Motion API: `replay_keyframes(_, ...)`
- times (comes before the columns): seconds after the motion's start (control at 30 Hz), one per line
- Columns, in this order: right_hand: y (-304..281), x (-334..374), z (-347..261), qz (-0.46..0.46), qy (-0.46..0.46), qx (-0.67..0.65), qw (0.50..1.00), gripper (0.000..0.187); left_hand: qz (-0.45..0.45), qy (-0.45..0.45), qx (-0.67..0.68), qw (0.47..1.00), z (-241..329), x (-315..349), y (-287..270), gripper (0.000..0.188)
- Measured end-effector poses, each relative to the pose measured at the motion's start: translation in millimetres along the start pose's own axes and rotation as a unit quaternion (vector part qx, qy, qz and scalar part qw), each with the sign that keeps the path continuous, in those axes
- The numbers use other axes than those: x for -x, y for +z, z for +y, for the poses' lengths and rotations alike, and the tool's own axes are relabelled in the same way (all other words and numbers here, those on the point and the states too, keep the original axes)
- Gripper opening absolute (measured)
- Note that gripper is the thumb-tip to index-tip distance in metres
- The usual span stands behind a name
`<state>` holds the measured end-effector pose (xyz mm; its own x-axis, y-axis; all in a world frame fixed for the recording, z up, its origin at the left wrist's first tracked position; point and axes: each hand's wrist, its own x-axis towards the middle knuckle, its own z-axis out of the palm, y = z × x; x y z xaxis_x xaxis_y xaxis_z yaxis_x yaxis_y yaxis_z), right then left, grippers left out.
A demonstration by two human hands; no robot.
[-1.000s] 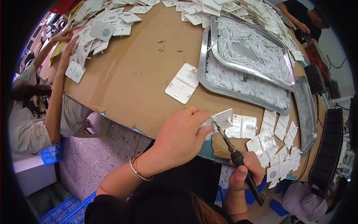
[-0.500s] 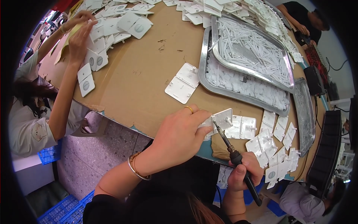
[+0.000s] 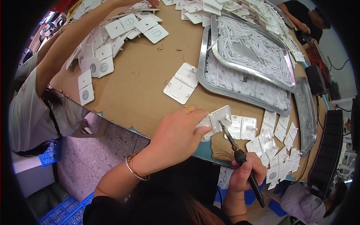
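This looks like a small-parts assembly workshop: a cardboard-covered bench (image 3: 138, 90), heaped white plastic plates (image 3: 114, 29) at eleven o'clock, metal trays (image 3: 201, 75) of white strips (image 3: 232, 37) at two, a soldering iron (image 3: 239, 154) at four, blue crates (image 3: 62, 213) at eight, and another person (image 3: 22, 120) reaching in from nine.

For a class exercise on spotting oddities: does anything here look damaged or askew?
The cardboard sheet looks ragged along its near edge, where a blue-green surface shows. The upper metal tray sits offset on the lower metal tray, unevenly stacked.
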<state>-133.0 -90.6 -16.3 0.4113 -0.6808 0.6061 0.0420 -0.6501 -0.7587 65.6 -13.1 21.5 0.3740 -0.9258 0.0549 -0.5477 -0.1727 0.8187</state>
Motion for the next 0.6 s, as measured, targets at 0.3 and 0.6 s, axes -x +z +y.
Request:
replay_keyframes(0.3, -0.1, 0.4, -0.3, -0.004, 0.008, -0.002, 1.0, 0.014, 0.001, 0.004, -0.004, 1.0, -1.0, 0.1, 0.1, 0.024)
replay_keyframes(0.6, 0.0, -0.6, -1.1, -0.006, 0.008, 0.009, 1.0, 0.015, -0.007, -0.005, -0.009, 1.0, -0.5, -0.5, -0.9, 0.023)
